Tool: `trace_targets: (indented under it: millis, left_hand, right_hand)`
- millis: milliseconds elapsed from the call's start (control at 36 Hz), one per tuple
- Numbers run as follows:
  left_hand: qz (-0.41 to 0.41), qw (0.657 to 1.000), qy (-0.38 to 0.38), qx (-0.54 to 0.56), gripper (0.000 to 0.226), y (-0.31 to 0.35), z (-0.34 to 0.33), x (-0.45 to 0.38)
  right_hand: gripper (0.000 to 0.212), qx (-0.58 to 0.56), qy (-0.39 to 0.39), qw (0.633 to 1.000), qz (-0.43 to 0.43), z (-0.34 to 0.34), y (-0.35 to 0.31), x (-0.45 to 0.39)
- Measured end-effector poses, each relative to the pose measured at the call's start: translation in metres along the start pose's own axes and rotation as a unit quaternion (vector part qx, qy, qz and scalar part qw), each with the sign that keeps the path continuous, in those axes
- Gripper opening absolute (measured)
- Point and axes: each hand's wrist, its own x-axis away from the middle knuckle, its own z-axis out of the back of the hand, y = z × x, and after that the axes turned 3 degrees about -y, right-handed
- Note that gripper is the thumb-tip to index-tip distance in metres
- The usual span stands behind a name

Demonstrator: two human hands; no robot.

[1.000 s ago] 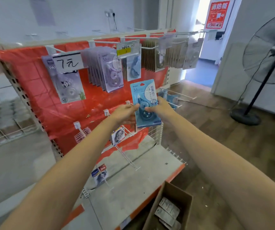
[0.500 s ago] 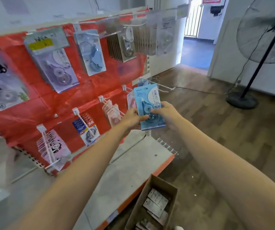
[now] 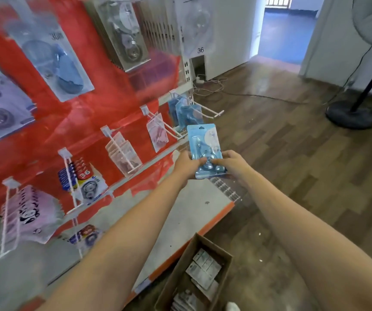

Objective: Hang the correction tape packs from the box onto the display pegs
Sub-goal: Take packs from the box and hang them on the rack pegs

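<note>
A blue correction tape pack [image 3: 204, 147] stands upright between both hands, just right of the red display board. My left hand [image 3: 186, 164] pinches its lower left edge and my right hand [image 3: 233, 163] grips its lower right corner. Behind and above it a white peg [image 3: 205, 106] carries a few matching blue packs [image 3: 186, 112], and its outer end is bare. A brown cardboard box [image 3: 180, 286] with several white-backed packs [image 3: 203, 269] sits on the floor at the bottom of the view.
Other white pegs hold pink packs [image 3: 124, 153], red-and-blue packs [image 3: 82, 180] and panda packs [image 3: 28, 212]. A grey shelf [image 3: 187, 212] with an orange edge runs below. A standing fan's base [image 3: 352, 115] and a cable [image 3: 259, 95] lie on the wooden floor at right.
The view dropped toward the lower row of pegs. Both hands carried the blue pack down and to the right, close to the peg with the matching blue packs.
</note>
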Motion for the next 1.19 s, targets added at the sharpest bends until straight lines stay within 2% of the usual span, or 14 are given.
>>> trace_targets:
  millis: [111,167,250,444,583,806,1028,1194]
  left_hand:
    - [0.012,1.0,0.009,0.005,0.045,-0.002,-0.014,-0.04]
    - [0.01,1.0,0.015,0.005,0.044,0.0,-0.021,-0.056]
    - [0.01,0.999,0.032,0.002,0.041,0.002,-0.029,-0.077]
    - [-0.013,0.999,0.028,-0.032,0.052,0.003,-0.047,-0.112]
    - [0.007,0.997,0.037,-0.07,0.046,-0.014,-0.055,-0.118]
    - [0.01,0.996,0.056,-0.07,0.039,-0.017,-0.059,-0.131]
    - [0.015,0.996,0.079,-0.029,0.045,-0.01,-0.063,-0.152]
    - [-0.018,0.994,0.089,-0.058,0.047,-0.02,-0.066,-0.163]
  right_hand:
    - [0.038,0.114,0.056,0.992,0.011,0.021,0.007,-0.032]
    - [0.04,0.193,0.075,0.978,0.026,0.034,0.012,-0.042]
    - [0.039,0.249,0.082,0.965,0.025,0.053,0.024,-0.055]
    - [0.038,0.252,0.077,0.965,-0.011,0.073,0.038,-0.079]
    - [0.029,0.23,0.064,0.971,-0.021,0.075,0.043,-0.09]
    - [0.031,0.294,0.035,0.955,0.01,0.074,0.048,-0.105]
    - [0.031,0.315,0.025,0.948,0.019,0.075,0.055,-0.117]
    - [0.035,0.347,0.016,0.937,0.024,0.071,0.056,-0.13]
